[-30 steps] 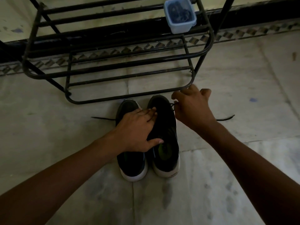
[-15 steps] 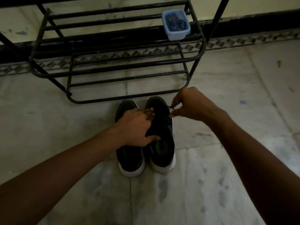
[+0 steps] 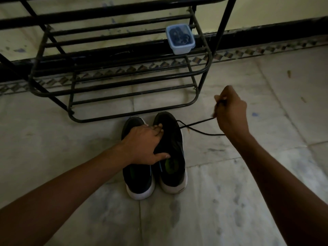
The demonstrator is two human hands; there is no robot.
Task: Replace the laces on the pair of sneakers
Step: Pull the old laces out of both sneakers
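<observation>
1. Drawing the black lace (image 3: 195, 123) out towards the right of the frame with the right hand (image 3: 230, 112), fingers curled and pinching it. Half a second ago it was pinching right at the toe-end eyelets; now it is holding well apart from the shoe and pulling the lace taut.
2. Pinning the pair of sneakers (image 3: 136, 180) at frame centre with the left hand (image 3: 142, 146), as before. Pressing fairly straight fingers on the right-of-frame sneaker (image 3: 174, 157) and resting the thumb at its opening.
3. Trailing a second strand of the same lace along the floor (image 3: 266, 174), beneath the right wrist.
4. Judging from this: unthreading the old lace from that shoe, probably nearing the last eyelets. Not yet relacing. Leaving the other shoe's lacing unjudged, being too dark to tell.
5. Noting a pale blue tub (image 3: 181, 48) sitting on the black rack (image 3: 124, 75), upper middle of the frame. Holding dark coiled things, possibly laces, though too small to tell.
</observation>
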